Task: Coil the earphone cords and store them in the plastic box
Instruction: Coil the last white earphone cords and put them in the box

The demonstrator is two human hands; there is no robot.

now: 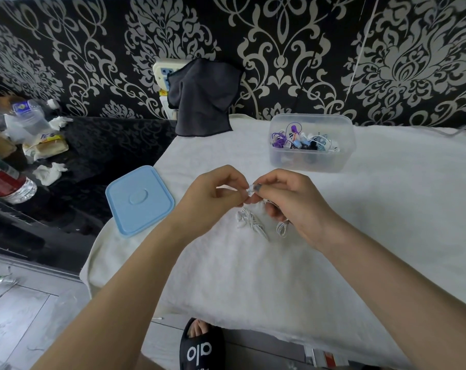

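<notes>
Both hands meet above the white towel (pixel 386 236). My left hand (pixel 213 192) and my right hand (pixel 288 198) pinch the same small white earphone piece (pixel 250 188) between their fingertips. A loop of its white cord (pixel 281 228) hangs below my right hand. A bundled white earphone cord (pixel 250 221) lies on the towel under the hands. The clear plastic box (pixel 310 161) stands open at the back, holding several coiled earphones in purple, white and dark colours.
The box's blue lid (pixel 139 200) lies at the towel's left edge. A dark cloth (pixel 203 98) hangs on the patterned wall. Bottles (pixel 7 182) and crumpled tissues crowd a black surface at the left. A foot in a black slipper (pixel 201 345) shows below the table.
</notes>
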